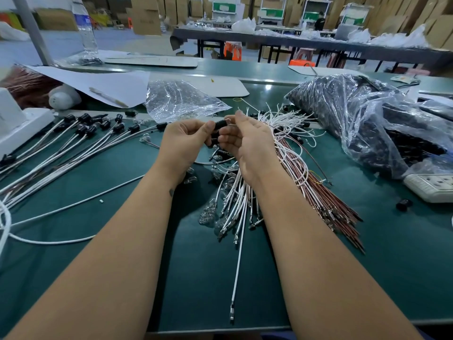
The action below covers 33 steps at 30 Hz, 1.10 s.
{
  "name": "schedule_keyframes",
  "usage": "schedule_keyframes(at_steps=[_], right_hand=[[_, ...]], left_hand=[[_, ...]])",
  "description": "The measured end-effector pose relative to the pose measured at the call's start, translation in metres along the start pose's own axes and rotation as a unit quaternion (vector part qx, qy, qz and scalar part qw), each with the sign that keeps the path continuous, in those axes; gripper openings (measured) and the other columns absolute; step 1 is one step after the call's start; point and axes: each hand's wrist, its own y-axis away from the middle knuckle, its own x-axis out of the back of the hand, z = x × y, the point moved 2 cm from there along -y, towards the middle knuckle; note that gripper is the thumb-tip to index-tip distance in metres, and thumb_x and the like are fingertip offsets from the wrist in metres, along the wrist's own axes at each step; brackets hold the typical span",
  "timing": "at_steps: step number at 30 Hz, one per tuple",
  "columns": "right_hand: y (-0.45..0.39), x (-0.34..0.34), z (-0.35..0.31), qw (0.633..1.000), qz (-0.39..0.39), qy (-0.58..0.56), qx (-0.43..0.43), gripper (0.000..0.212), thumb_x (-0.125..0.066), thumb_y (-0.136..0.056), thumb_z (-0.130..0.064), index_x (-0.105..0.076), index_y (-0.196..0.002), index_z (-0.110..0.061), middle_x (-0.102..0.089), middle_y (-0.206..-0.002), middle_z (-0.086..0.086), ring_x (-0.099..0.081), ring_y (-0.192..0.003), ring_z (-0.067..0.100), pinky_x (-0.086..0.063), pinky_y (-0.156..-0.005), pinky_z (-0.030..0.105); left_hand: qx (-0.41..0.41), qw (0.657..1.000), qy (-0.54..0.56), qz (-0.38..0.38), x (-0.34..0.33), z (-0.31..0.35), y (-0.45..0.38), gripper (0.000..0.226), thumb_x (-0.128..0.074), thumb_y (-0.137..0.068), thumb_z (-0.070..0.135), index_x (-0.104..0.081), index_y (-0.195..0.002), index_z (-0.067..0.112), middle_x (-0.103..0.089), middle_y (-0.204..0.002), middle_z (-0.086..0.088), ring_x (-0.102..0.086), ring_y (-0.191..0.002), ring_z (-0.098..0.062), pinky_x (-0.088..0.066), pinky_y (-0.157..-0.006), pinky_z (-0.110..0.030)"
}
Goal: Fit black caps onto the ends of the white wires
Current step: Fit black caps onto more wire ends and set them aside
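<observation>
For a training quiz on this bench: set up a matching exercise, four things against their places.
Things:
1. black cap
2. capped white wires
3. bag of black caps
4. power strip

Places:
A. far right edge of the table
B. pinched between left hand and right hand
C. fanned out at left
D. behind the power strip, at right

Pairs: 1-B, 2-C, 3-D, 4-A

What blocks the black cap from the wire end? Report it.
Nothing visible does. The left hand and the right hand together pinch the black cap above the green table. The fingers hide the wire end itself, so how far it is seated cannot be told.
</observation>
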Motion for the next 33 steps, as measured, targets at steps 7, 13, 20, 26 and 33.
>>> schedule_keyframes(at_steps=[7,13,20,26,33], right_hand=[[-0.004,0.004,0.003,0.995,0.04,0.088,0.032,0.008,-0.055,-0.096,-0.004,-0.058,-0.089,-0.007,-0.061,-0.063,0.003,-0.058,-0.052,0.011,-0.053,-0.054,0.024],[-0.005,0.003,0.006,0.997,0.051,0.047,0.025,0.012,-0.049,-0.098,-0.002,-0.057,-0.09,-0.006,-0.059,-0.062,0.004,-0.057,-0.048,0.012,-0.051,-0.051,0.023],[-0.003,0.001,0.005,0.997,0.071,-0.004,0.012,0.015,-0.049,-0.099,-0.008,-0.057,-0.087,-0.009,-0.056,-0.061,0.002,-0.053,-0.046,0.009,-0.05,-0.052,0.023],[0.0,0.004,-0.003,0.995,0.04,-0.084,0.026,0.024,-0.038,-0.103,-0.007,-0.059,-0.092,-0.004,-0.061,-0.068,0.006,-0.058,-0.054,0.012,-0.052,-0.057,0.022],[0.005,0.0,-0.006,0.96,0.054,0.232,0.147,0.008,-0.069,-0.087,-0.01,-0.067,-0.094,-0.012,-0.066,-0.071,-0.007,-0.064,-0.064,0.003,-0.056,-0.07,0.026]], left_hand=[[0.016,0.999,-0.028,0.001,-0.003,-0.004,-0.001,0.011,-0.061,-0.093,0.011,-0.07,-0.088,0.006,-0.054,-0.047,0.012,-0.044,-0.044,0.001,-0.036,-0.049,-0.009],[0.032,0.999,-0.005,-0.006,-0.004,-0.005,0.0,0.011,-0.063,-0.092,0.013,-0.07,-0.084,0.018,-0.054,-0.047,0.01,-0.038,-0.052,-0.012,-0.031,-0.047,-0.017],[0.036,0.999,0.017,-0.009,-0.01,-0.005,0.001,0.014,-0.063,-0.092,0.014,-0.071,-0.082,0.019,-0.051,-0.046,0.013,-0.038,-0.046,-0.004,-0.031,-0.045,-0.014],[0.06,0.998,0.016,-0.004,-0.009,-0.006,0.0,0.026,-0.056,-0.097,0.019,-0.068,-0.074,0.017,-0.041,-0.043,0.015,-0.03,-0.043,-0.005,-0.026,-0.044,-0.018],[0.087,0.993,0.076,-0.039,-0.007,-0.002,0.002,0.029,-0.048,-0.1,0.015,-0.066,-0.077,0.013,-0.036,-0.045,0.012,-0.026,-0.045,-0.006,-0.023,-0.042,-0.016]])
